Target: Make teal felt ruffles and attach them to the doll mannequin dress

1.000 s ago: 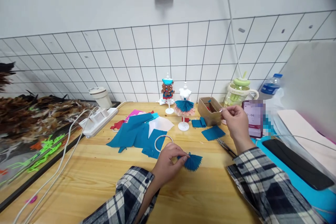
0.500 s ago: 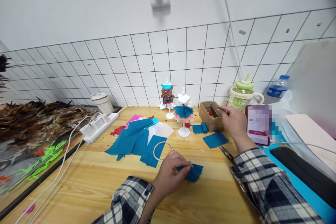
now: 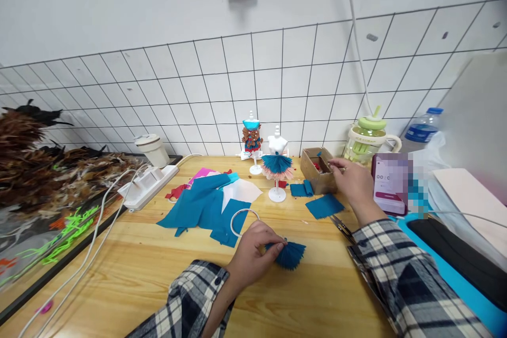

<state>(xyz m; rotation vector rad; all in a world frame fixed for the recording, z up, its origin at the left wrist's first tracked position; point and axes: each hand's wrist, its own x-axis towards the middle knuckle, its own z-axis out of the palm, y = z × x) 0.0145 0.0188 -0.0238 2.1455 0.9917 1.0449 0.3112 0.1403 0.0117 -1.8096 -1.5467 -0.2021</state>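
- The left hand (image 3: 253, 251) pinched a pleated blue fan of cloth (image 3: 290, 254) at its gathered end, pressing it flat on the bench (image 3: 130, 274); that grip was closed on the fan.
- The right hand (image 3: 352, 182) reached into the small cardboard box (image 3: 317, 170), fingertips together at its rim; whether they held anything I could not tell.
- One small white dress form (image 3: 276, 166) already wore a blue pleated skirt, so I judged that part finished.
- The fan in hand looked pleated but not yet fixed to anything.
- Uncut blue cloth (image 3: 202, 208), a flat blue square (image 3: 324, 205) and scissors (image 3: 343, 228) lay nearby, which suggested more pieces remained to be made.
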